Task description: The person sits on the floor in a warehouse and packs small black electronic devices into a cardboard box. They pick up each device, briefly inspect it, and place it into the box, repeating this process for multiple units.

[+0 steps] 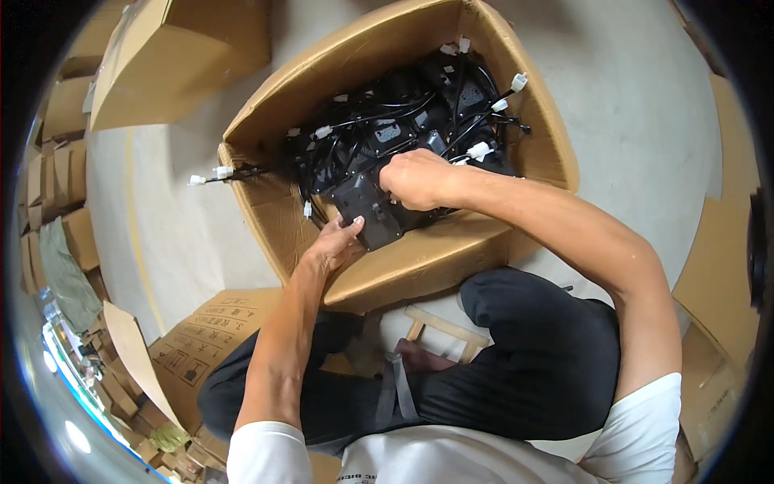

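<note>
A flat black plastic housing (367, 211) is tilted at the near side of a large open cardboard box (427, 262). My left hand (339, 239) grips its near left edge, thumb on top and fingers underneath. Over its far right end my right hand (418, 179) is closed, knuckles up; what its fingers hold, if anything, is hidden. Behind both hands, the box is filled with several similar black units (387, 133), tangled black cables (403, 109) and white plug connectors (480, 151). A few connectors (223, 172) hang over the box's left rim.
My dark-trousered legs (540, 355) are bent close to the box's near side. A small wooden frame (447, 329) lies between them. Another carton (181, 60) stands at the far left, a printed carton (201, 343) beside my left leg. Cardboard sheets (721, 266) are at the right.
</note>
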`<action>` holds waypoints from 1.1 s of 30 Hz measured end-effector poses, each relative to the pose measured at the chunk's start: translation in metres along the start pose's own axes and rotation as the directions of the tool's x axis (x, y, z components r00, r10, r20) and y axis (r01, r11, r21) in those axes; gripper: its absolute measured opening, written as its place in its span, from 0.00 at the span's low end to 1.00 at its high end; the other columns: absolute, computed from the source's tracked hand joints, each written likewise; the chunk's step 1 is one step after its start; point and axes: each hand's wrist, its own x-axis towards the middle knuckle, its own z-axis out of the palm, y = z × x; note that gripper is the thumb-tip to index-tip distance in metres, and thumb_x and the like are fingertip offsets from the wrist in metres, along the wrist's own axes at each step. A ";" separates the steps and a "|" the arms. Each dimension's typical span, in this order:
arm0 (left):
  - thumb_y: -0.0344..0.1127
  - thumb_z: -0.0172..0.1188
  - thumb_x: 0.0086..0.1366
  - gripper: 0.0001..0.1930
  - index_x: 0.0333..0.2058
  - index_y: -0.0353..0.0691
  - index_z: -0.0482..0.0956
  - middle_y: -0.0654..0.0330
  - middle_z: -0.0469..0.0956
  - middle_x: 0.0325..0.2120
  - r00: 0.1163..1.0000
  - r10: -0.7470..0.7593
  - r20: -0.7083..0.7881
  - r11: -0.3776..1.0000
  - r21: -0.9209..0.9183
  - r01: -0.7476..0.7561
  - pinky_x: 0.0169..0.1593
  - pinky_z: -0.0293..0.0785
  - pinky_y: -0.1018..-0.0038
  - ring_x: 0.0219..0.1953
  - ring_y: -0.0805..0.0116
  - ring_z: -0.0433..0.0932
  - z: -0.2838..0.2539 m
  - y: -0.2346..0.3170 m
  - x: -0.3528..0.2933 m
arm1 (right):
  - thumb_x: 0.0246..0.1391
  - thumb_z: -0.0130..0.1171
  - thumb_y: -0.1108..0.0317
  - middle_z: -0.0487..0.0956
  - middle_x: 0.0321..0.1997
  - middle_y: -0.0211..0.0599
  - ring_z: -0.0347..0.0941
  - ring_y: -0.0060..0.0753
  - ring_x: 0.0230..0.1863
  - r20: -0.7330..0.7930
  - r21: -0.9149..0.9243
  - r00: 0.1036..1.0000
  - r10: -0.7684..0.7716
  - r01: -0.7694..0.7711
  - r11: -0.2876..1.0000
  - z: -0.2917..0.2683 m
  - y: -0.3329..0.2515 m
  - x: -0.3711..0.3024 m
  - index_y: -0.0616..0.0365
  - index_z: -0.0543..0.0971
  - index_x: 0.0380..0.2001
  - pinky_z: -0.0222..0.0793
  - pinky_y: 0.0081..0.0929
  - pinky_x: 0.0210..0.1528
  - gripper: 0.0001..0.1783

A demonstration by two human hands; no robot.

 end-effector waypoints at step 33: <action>0.40 0.61 0.65 0.15 0.49 0.44 0.86 0.53 0.83 0.52 0.897 0.442 -0.011 0.153 0.986 -0.063 0.53 0.79 0.56 0.53 0.55 0.83 0.082 0.065 -0.044 | 0.46 0.71 0.69 0.77 0.50 0.50 0.72 0.55 0.55 0.041 -0.414 0.999 -0.009 0.025 0.910 -0.050 -0.036 -0.028 0.57 0.75 0.53 0.70 0.45 0.58 0.29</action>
